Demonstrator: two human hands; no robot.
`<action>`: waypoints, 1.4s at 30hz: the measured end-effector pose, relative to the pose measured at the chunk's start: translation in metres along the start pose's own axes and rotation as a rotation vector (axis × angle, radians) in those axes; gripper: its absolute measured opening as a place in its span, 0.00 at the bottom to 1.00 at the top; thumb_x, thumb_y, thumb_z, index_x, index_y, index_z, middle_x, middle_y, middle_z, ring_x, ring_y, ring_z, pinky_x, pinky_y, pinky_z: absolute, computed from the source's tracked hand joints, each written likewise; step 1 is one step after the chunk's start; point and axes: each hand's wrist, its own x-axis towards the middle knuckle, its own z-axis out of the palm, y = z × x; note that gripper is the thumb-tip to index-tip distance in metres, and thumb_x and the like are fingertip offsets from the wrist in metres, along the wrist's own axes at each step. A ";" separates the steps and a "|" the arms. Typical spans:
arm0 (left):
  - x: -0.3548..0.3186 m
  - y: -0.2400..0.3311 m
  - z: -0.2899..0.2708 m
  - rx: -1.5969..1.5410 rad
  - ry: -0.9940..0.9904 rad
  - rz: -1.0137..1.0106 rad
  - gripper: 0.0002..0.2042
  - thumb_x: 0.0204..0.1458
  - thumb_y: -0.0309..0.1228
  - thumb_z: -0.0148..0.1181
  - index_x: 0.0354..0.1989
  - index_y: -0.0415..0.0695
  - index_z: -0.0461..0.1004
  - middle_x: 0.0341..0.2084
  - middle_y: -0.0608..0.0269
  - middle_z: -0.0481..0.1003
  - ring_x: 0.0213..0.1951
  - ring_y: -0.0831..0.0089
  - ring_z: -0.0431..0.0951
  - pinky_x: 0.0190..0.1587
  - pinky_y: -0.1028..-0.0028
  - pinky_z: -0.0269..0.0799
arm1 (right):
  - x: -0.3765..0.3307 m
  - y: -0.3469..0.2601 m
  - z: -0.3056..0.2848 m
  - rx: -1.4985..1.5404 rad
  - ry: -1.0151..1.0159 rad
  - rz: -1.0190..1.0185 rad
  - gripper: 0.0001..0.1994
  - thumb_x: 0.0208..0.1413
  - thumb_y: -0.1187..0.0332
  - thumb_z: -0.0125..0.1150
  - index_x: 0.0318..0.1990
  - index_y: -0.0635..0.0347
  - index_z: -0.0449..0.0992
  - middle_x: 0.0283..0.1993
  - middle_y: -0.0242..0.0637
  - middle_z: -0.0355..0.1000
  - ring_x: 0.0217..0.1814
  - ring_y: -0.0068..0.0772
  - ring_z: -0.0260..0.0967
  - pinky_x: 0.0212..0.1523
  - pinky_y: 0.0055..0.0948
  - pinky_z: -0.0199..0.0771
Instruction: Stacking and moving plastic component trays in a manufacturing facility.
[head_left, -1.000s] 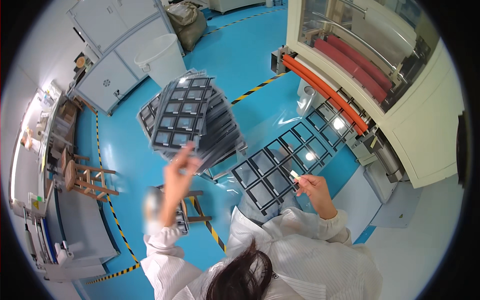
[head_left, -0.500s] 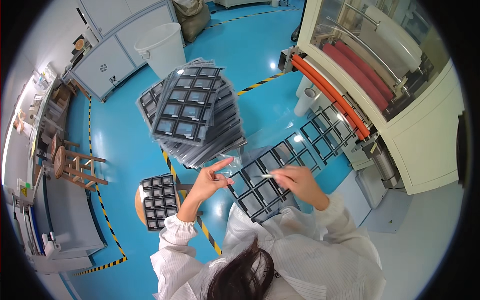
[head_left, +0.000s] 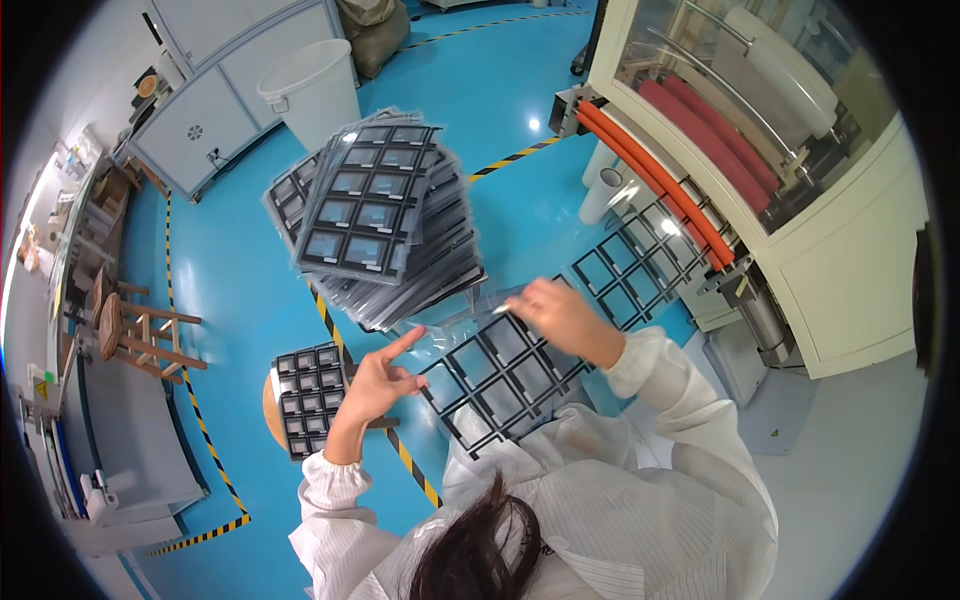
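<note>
A clear film sheet with black window frames [head_left: 489, 383] slants over my lap. My left hand [head_left: 372, 388] has its thumb and curled fingers closed on the film's left corner, with the index finger stretched out along the clear margin. Above the sheet's far edge, my right hand [head_left: 556, 312] pinches a small whitish tool [head_left: 502, 309], most of it hidden in the fingers. More framed film [head_left: 632, 275] runs right towards the machine's orange rollers [head_left: 655, 185]. My right hand covers part of the film between the two sections.
Beyond my left hand is a tall, uneven stack of framed film sheets [head_left: 375, 205]. More framed pieces [head_left: 308, 398] lie on a round stool [head_left: 271, 410] at left. A white bin [head_left: 315, 100] stands behind the stack. The cream machine [head_left: 800, 290] is close on the right.
My left hand and the sheet's corner have shifted left and nearer to me. My right hand has moved up towards the sheet's far edge with the small tool. The view has tilted slightly.
</note>
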 end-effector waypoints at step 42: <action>0.040 0.072 -0.080 0.887 0.927 0.643 0.22 0.49 0.26 0.60 0.55 0.40 0.67 0.46 0.56 0.73 0.46 0.74 0.73 0.49 0.74 0.67 | -0.144 -0.016 -0.012 1.251 0.358 1.117 0.11 0.55 0.69 0.56 0.37 0.71 0.76 0.29 0.35 0.73 0.26 0.22 0.69 0.31 0.20 0.70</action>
